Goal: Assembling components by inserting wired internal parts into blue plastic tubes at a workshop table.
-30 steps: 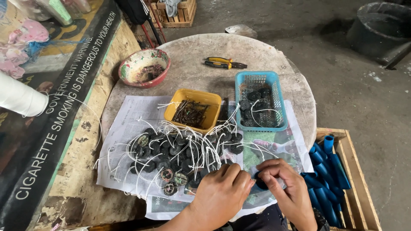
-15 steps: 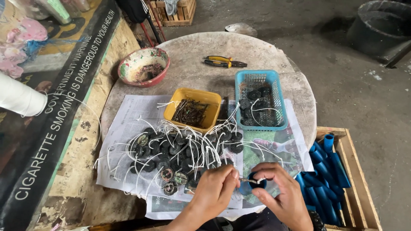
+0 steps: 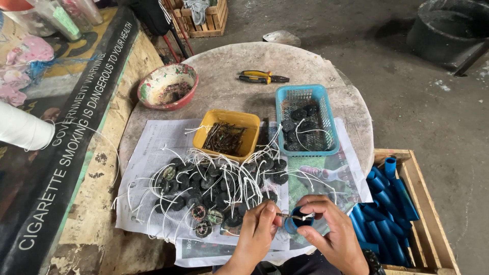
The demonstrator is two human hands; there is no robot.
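Both hands have drawn slightly apart and shifted since the earlier frames, so the small blue cap (image 3: pixel 297 220) is now exposed between them rather than covered. Left hand (image 3: pixel 259 231) pinches a thin dark nail-like pin (image 3: pixel 288 216) with its tip at the cap mouth, where a short white string (image 3: pixel 307 217) also shows. Right hand (image 3: pixel 331 231) grips the blue cap between thumb and fingers, above the near edge of the newspaper sheet (image 3: pixel 153 147). Judging from this, the pin is being worked into the cap, with the piece held off the worktop (image 3: pixel 229 61). Directly ahead of the hands lies a heap of black discs with white strings (image 3: pixel 214 186), close enough to be brushed by the left wrist. Beyond it stand a yellow tray of dark nails (image 3: pixel 228 133) and a blue basket (image 3: pixel 305 119) holding more black discs. Farther back lie a red-rimmed bowl (image 3: pixel 168 86) and yellow-handled pliers (image 3: pixel 262 77). A wooden crate (image 3: pixel 433 214) with blue tubes (image 3: pixel 382 203) sits just beside the right hand.
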